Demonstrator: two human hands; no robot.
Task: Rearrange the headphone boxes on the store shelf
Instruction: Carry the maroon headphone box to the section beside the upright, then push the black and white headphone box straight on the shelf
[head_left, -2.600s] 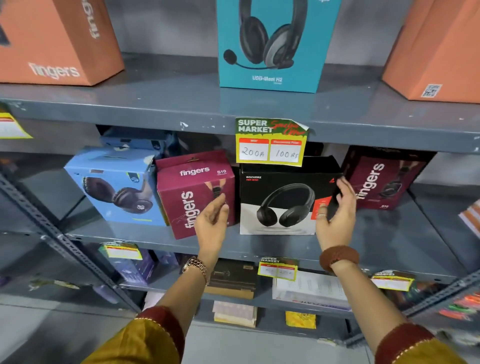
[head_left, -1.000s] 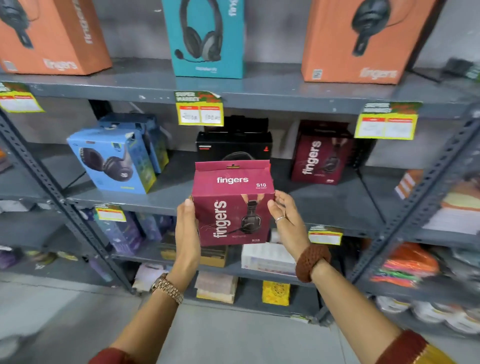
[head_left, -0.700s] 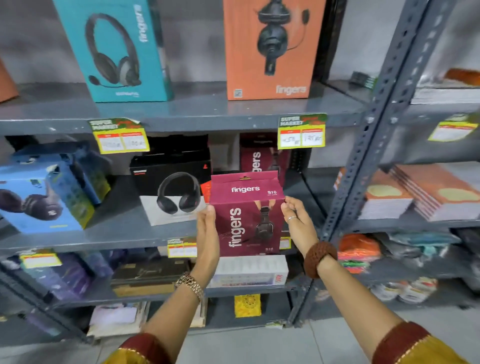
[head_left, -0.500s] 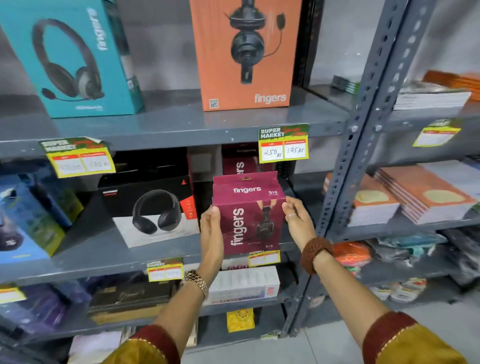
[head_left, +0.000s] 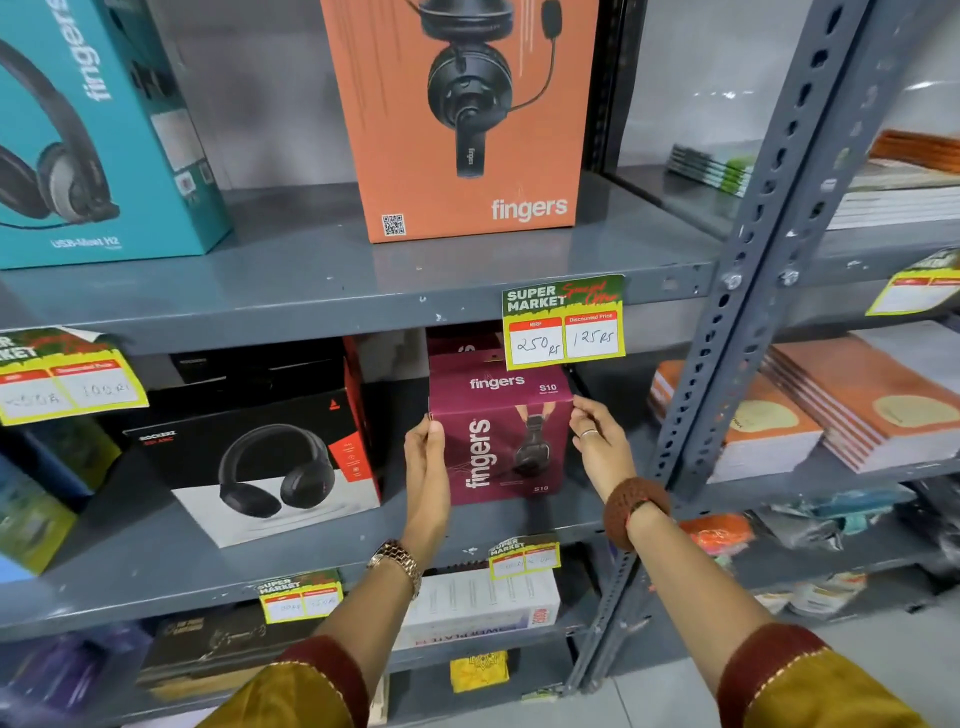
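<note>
A maroon "fingers S10" headphone box (head_left: 501, 434) stands upright on the middle grey shelf (head_left: 208, 561), right of a black-and-white Rockerz headphone box (head_left: 270, 457). My left hand (head_left: 426, 462) presses flat on its left side and my right hand (head_left: 597, 441) grips its right edge. Another maroon box (head_left: 462, 340) shows just behind it, mostly hidden. On the shelf above stand an orange fingers headset box (head_left: 462, 119) and a teal one (head_left: 88, 135).
A yellow price tag (head_left: 563, 322) hangs from the upper shelf edge over the maroon box's top. A perforated grey upright post (head_left: 727, 322) stands right of my right hand. Stacked notebooks (head_left: 810, 410) fill the bay beyond. Blue boxes (head_left: 36, 499) sit far left.
Both hands lifted the maroon box off the left part of the shelf, carried it right past the black box, and now it rests on the shelf's right end.
</note>
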